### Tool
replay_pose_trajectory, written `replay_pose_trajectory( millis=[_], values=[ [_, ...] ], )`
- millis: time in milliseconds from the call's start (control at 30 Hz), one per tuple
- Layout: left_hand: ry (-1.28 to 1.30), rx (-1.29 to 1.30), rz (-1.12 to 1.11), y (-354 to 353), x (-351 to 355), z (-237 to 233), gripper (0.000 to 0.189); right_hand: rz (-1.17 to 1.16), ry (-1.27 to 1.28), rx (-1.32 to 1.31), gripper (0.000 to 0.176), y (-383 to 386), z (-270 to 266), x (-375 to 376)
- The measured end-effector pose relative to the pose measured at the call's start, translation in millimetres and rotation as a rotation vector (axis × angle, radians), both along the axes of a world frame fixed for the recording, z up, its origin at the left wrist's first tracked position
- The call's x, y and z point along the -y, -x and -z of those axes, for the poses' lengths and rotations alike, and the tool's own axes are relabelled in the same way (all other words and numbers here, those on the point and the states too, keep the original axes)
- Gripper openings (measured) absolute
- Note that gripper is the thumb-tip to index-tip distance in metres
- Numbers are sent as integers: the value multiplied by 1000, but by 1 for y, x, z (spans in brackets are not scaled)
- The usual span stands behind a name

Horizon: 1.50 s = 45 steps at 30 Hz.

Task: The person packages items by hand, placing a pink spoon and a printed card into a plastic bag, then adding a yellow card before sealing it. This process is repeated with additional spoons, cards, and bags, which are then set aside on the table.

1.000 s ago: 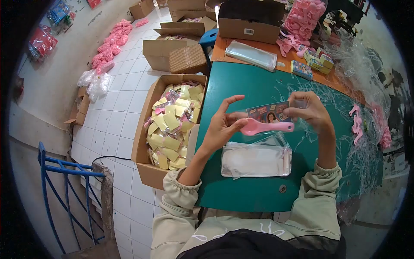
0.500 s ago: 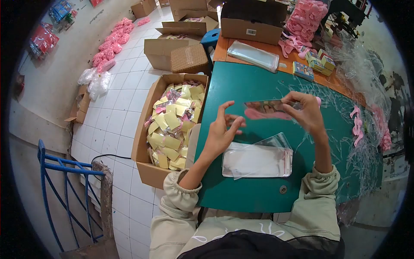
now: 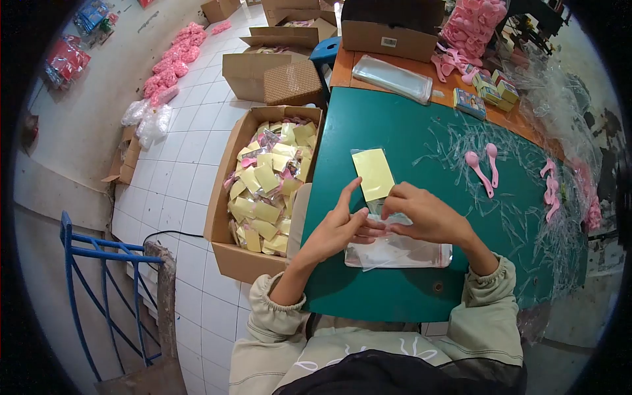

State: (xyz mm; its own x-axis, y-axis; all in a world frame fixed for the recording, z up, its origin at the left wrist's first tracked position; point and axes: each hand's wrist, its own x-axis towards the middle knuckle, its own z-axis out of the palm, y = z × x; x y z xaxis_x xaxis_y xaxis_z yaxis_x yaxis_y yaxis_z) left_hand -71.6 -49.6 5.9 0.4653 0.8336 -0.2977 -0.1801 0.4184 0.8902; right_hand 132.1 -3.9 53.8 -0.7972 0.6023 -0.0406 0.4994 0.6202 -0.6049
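Note:
A clear plastic packet with a yellow card [image 3: 374, 174] in it lies at an angle in front of my hands, its clear lower end between them. My left hand [image 3: 339, 230] is open, the index finger stretched along the packet's left edge and the other fingers reaching toward the right hand. Curled fingers of my right hand [image 3: 428, 214] pinch at the packet's lower end; the exact grip is partly hidden. Beneath both hands sits a stack of clear plastic bags [image 3: 421, 255], with a loose bag on top.
On the green table [image 3: 395, 125] lie two pink spoons [image 3: 479, 172] among scattered clear strips [image 3: 464, 141]. A cardboard box [image 3: 224, 224] full of yellow-card packets stands left. Farther back are more clear bags [image 3: 394, 79], small boxes [image 3: 469, 104] and bundled pink spoons [image 3: 474, 29].
The packet has turned from pink spoon side to yellow card side and come down nearer the bag stack. My right hand moved left and down, close to my left. Two pink spoons now show.

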Motion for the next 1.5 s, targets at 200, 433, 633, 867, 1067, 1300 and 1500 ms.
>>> replay_pose_trajectory(
  millis=[200,433,633,867,1067,1300,1500],
  values=[
    [-9,-111,72,1,7,-2,51,-110,-82,36,15,4,10,9],
    [-31,-30,56,1,7,3,51,-64,-126,23,14,7,9,14],
    [61,19,2,-1,3,-1,51,-143,-236,20,15,10,7,15],
    [-198,-311,-39,-10,2,12,51,-250,-182,-125,16,13,21,17],
    [-106,-162,-112,-13,2,14,50,-68,382,-382,16,-64,-8,-5],
    [-89,-76,-56,-12,5,11,37,860,-344,330,18,-240,-1,-52],
    [-106,69,-95,-10,1,0,24,311,-262,-125,63,-76,1,-1]
  ],
)
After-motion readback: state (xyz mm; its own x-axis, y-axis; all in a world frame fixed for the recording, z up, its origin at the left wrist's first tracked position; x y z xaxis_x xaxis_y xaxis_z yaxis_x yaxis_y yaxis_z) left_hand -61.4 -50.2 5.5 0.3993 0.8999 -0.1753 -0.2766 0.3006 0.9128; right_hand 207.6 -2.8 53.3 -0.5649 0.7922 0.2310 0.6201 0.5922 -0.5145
